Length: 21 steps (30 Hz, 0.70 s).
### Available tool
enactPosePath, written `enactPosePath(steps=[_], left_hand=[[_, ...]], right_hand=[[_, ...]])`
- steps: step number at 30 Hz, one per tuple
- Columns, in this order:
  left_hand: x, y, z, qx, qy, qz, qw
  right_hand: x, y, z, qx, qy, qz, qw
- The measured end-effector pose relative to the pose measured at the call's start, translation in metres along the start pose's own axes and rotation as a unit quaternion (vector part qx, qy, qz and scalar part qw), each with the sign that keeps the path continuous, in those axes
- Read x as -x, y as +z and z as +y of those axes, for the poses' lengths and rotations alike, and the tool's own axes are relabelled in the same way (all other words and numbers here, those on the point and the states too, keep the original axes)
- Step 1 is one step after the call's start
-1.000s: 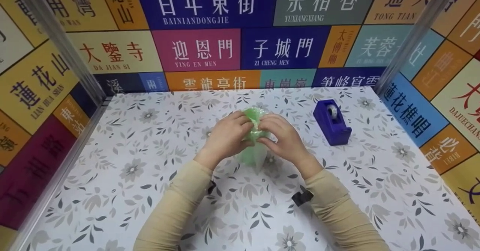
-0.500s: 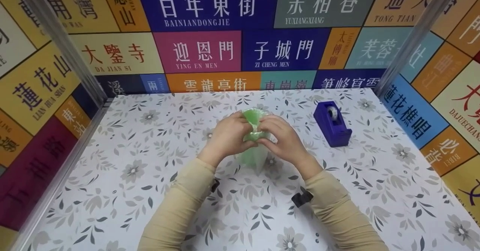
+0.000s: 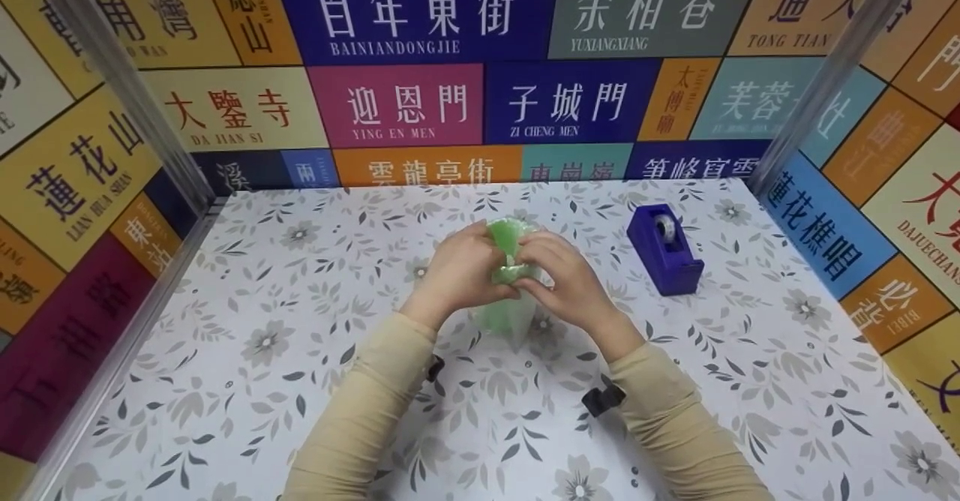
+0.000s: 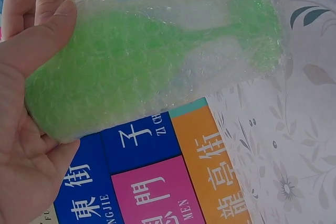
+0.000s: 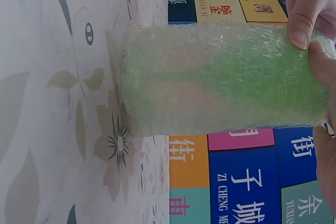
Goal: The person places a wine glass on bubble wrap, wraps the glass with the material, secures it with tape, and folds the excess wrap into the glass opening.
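Note:
A green stemmed goblet (image 4: pixel 121 72) stands upright on the table inside a sleeve of bubble wrap (image 5: pixel 178 114). Its bowl, thin stem and foot show through the clear wrap in both wrist views. From the left, my left hand (image 3: pixel 461 270) grips the top of the wrapped goblet, thumb on the near side and fingers curled over the far side. My right hand (image 3: pixel 564 274) holds the same top edge from the right, its thumb meeting the left thumb. Between the hands the open green mouth shows in the head view; parts of the rim are hidden by fingers.
A purple tape dispenser (image 3: pixel 665 250) with a clear roll stands to the right of the hands on the flower-patterned table (image 3: pixel 262 403). Panels with large characters (image 3: pixel 409 103) wall the table at the back and both sides. Black wrist cameras (image 3: pixel 604 398) sit at the cuffs.
Both hands keep their hold on the wrapped goblet, which stays in place. The left hand and forearm have shifted slightly to the right, and the left thumb has moved closer to the right thumb.

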<state>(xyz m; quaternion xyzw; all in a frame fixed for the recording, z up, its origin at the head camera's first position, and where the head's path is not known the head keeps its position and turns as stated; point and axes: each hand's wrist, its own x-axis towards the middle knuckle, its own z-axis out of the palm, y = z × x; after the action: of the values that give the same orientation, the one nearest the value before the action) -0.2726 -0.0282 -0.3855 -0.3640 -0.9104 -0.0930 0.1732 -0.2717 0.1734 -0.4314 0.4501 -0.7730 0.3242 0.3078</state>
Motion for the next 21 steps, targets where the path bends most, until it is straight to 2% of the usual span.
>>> enactPosePath(steps=[10, 17, 21], left_hand=[[0.002, 0.007, -0.001, -0.007, 0.021, 0.029, 0.9993], [0.005, 0.013, -0.005, 0.006, 0.032, 0.054, 0.9980], [0.009, 0.014, -0.005, -0.001, 0.040, 0.063, 0.9972]], right_hand=[[0.002, 0.001, 0.002, -0.010, 0.000, 0.008, 1.000], [0.002, 0.003, 0.001, 0.009, 0.000, 0.010, 1.000], [0.005, 0.004, -0.002, 0.028, 0.003, 0.012, 1.000]])
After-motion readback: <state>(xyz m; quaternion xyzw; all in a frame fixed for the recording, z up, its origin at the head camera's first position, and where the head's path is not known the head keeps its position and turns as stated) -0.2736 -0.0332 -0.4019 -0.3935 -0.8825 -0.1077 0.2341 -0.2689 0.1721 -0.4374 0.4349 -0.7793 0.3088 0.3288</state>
